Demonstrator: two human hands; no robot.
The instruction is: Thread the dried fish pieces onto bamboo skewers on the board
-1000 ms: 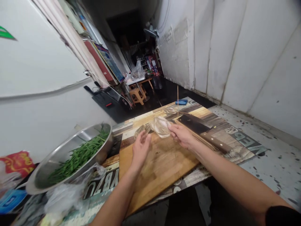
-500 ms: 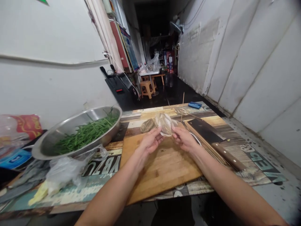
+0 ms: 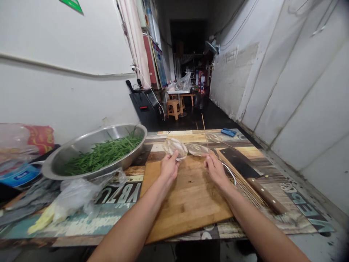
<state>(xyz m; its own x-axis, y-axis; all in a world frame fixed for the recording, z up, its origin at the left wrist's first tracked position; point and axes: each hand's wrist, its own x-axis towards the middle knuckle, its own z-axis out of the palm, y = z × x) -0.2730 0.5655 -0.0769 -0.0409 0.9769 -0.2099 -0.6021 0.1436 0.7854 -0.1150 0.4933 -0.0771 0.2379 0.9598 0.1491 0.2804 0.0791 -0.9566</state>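
Observation:
My left hand [image 3: 169, 165] pinches a thin, oval, pale-brown dried piece [image 3: 176, 148], like a flat dried fish fillet, over the far edge of the wooden cutting board [image 3: 188, 196]. A second such piece [image 3: 197, 149] meets the closed fingertips of my right hand [image 3: 214, 165]. From those fingers a thin bamboo skewer [image 3: 203, 120] rises, apart from the left-hand piece. Another oval piece [image 3: 213, 137] lies on the table behind, with a skewer at its right side. Whatever lies behind the left-hand piece is hidden.
Right of the board lie a bundle of bamboo skewers [image 3: 237, 178], a cleaver [image 3: 240, 162] and a blue object [image 3: 228, 132]. At left stand a steel basin [image 3: 51, 167] of green leaves and a crumpled plastic bag [image 3: 77, 196]. Stools [image 3: 173, 108] stand farther back.
My hands have moved apart. The dried pieces held together between them are now separate, one at each hand. The skewer has tilted left, and the view has shifted slightly.

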